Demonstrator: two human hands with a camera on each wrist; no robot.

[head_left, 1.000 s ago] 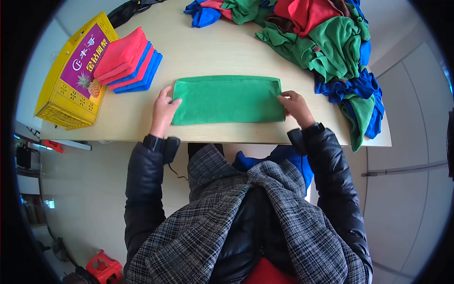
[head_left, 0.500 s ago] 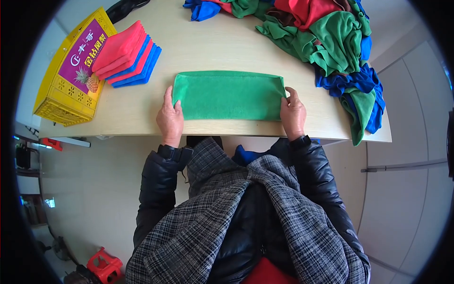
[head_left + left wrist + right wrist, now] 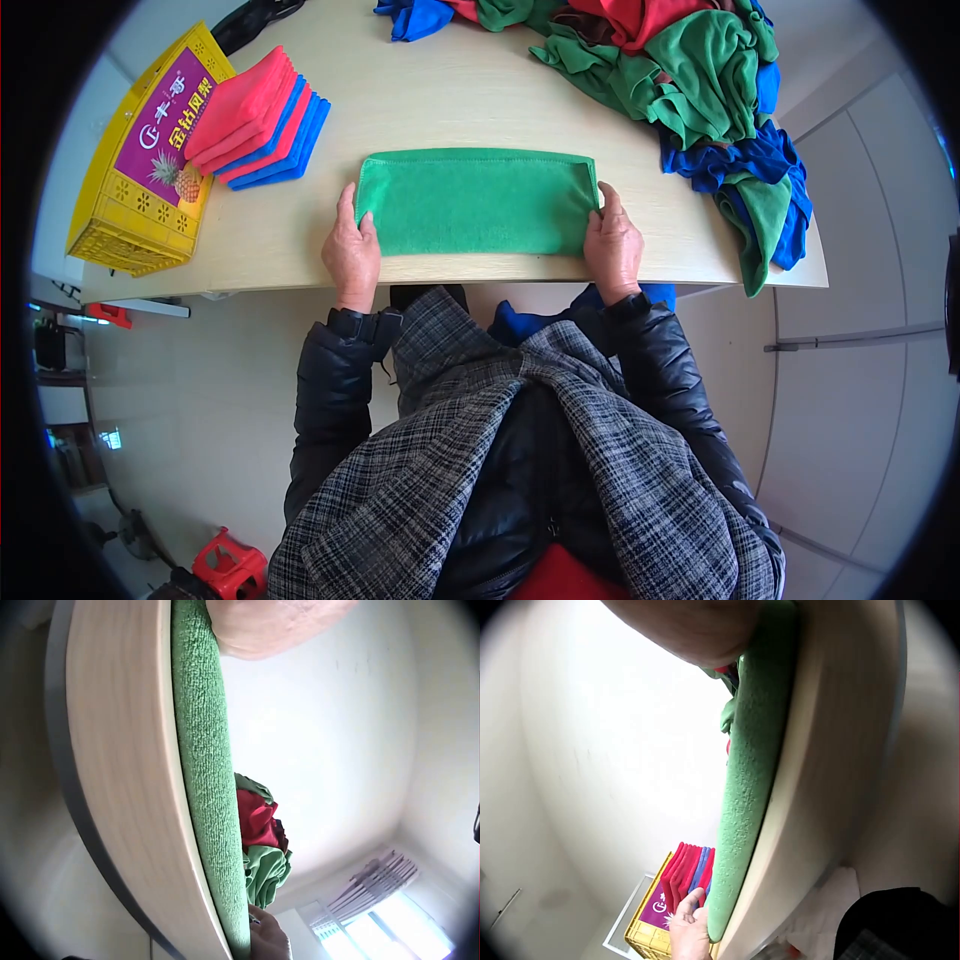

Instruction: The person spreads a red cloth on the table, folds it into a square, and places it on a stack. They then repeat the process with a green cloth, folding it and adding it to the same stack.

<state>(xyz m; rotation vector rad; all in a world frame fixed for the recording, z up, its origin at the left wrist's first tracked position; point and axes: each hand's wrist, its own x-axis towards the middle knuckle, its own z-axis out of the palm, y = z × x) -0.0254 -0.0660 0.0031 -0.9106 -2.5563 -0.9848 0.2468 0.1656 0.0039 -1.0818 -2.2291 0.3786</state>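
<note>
A folded green towel (image 3: 475,203) lies flat near the front edge of the table, its stitched hem along the far side. At its left end is my left hand (image 3: 352,262), thumb at the towel's edge and index finger pointing forward beside it. My right hand (image 3: 614,248) holds the opposite end in much the same way, thumb against the side edge. The left wrist view shows the towel's thick rounded front fold (image 3: 202,765) along the table edge. In the right wrist view, the left hand's fingers (image 3: 694,900) stand at the towel's far end; the undersides are hidden.
A neat stack of folded red and blue towels (image 3: 262,115) leans by a yellow crate (image 3: 135,235) at the left. A loose heap of green, red and blue towels (image 3: 690,90) covers the back right, partly overhanging the right edge. A dark object (image 3: 250,25) lies behind the crate.
Both hands have come nearer the front, from the towel's side edges to a hold at its two ends with wrists straighter. The towel has shifted slightly toward the table's front edge.
</note>
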